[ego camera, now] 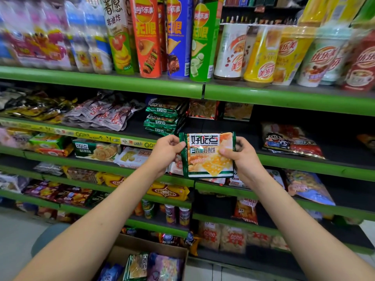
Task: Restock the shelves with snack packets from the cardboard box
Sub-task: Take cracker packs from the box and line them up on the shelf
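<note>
With both arms outstretched, left hand [166, 151] and right hand [242, 157] grip cracker packet [209, 155].

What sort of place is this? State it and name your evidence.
Most likely a small grocery or convenience store aisle: green shelves stocked with Lay's crisp tubes, instant milk tea cups and stacked biscuit packets, with a cardboard box of stock below.

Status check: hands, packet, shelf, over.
Both hands, left and right, pinch green-edged biscuit packet. Matching green packet stack above-left on shelf. Brown cardboard box below. Path unobstructed.
</note>
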Available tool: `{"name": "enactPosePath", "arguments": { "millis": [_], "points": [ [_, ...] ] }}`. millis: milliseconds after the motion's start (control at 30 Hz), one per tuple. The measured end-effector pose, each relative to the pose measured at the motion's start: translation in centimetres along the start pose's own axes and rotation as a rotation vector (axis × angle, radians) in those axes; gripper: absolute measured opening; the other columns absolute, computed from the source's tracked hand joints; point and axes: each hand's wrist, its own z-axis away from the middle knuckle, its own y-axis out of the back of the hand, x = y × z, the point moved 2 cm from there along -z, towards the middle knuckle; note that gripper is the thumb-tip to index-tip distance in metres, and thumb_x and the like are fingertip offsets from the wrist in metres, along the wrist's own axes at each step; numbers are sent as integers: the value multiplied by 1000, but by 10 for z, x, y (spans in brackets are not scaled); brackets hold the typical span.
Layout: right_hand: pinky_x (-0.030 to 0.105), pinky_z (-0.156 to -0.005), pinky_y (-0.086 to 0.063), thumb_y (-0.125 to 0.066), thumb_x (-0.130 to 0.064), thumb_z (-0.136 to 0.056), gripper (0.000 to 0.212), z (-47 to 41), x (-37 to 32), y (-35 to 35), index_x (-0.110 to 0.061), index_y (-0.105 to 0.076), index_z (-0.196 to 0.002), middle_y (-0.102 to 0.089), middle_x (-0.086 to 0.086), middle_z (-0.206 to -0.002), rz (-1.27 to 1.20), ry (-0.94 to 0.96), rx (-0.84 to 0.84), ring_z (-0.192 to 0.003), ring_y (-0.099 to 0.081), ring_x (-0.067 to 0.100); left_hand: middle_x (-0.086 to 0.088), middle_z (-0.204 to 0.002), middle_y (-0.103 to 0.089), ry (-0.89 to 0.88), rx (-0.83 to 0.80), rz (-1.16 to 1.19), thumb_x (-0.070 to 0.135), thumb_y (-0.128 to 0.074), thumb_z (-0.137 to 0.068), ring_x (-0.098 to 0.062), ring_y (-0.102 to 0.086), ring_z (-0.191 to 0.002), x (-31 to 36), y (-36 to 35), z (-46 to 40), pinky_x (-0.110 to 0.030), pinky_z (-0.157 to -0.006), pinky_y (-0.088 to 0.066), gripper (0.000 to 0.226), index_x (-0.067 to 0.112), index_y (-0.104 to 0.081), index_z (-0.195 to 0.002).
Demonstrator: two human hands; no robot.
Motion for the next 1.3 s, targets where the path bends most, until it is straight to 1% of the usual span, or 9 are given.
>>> {"name": "enactPosePath", "arguments": {
  "millis": [333,533,667,733,933,1033,1167,1233,1300],
  "points": [
    [39,-71,-60,-74,4,-81,46,-12,-5,11,-12,-53,-118,-75,8,-108,-66,-44,49,-94,-74,27,-1,-84,-57,-5,11,19,15,-62,-96,-15,-52,-75,7,-15,-8,-24,-53,-46,12,14,-60,-85],
    [42,-73,-60,-70,5,-83,41,-20,-2,21,-12,-52,-116,-73,10,-110,-129,-66,104,-96,-73,28,-3,-101,-67,116,-210,-100,36,-67,-92,-15,-65,-80,0,-26,-16,-30,-64,-56,29,13,-61,-109],
    [41,-72,-61,-68,1,-88,38,-32,-2,27,-12,-51,-119,-74,7,-110,-118,-48,132,-96,-74,24,-11,-102,-73,94,-214,-147,20,-74,-87,-15,-72,-81,0,-39,-29,-27,-59,-57,31,11,-55,-110],
    [37,-73,-61,-67,-6,-91,37,-40,-3,34,-13,-52,-124,-72,3,-113,-49,-30,160,-95,-74,18,-15,-98,-74,75,-171,-114,14,-73,-88,-24,-71,-84,1,-47,-40,-42,-70,-59,25,9,-55,-105],
    [28,-85,-50,-66,-29,-93,58,-58,-13,57,-26,-43,-146,-61,-10,-130,419,16,207,-106,-63,6,-14,-107,-68,105,-113,-7,10,-70,-88,-29,-67,-100,0,-69,-83,-45,-89,-57,16,11,-59,-99],
    [33,-100,-46,-64,-29,-93,63,-72,-22,61,-22,-39,-150,-54,-5,-142,549,61,262,-120,-56,13,-5,-92,-67,112,-53,73,4,-68,-88,-21,-66,-90,0,-84,-110,-35,-77,-59,13,14,-60,-92],
    [23,-102,-37,-62,-20,-95,60,-112,-37,62,-10,-38,-150,-48,8,-148,568,59,351,-127,-49,19,-3,-87,-68,86,7,140,-1,-68,-86,-10,-66,-73,5,-112,-143,-25,-62,-54,17,8,-62,-99],
    [30,-109,-38,-61,-20,-96,58,-136,-41,67,-5,-40,-147,-46,13,-150,632,-3,388,-135,-46,27,-6,-95,-68,61,35,159,-6,-67,-85,-6,-66,-66,6,-126,-160,-20,-56,-53,21,10,-62,-97],
    [29,-104,-43,-63,-21,-94,51,-155,-41,76,-6,-49,-141,-53,13,-144,776,-47,377,-130,-52,28,-10,-111,-68,60,25,170,-8,-64,-86,-13,-69,-78,-2,-137,-175,-23,-65,-57,27,6,-62,-108]
  ]
}}
